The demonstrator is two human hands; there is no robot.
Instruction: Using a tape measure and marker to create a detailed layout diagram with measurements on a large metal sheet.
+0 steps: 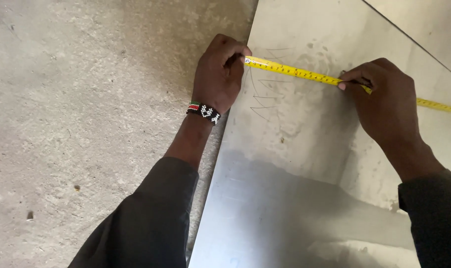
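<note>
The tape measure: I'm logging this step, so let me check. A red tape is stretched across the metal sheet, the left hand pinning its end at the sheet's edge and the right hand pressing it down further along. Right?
Not quite: the tape measure is yellow, not red, as the head view shows. The rest holds: the left hand pins its end at the edge of the metal sheet, and the right hand presses it down further along.

Soft, even daylight, sharp focus throughout; dull glare on the upper metal sheet (305, 129), broad soft shadow across its lower part, no noticeable edge distortion.
</note>
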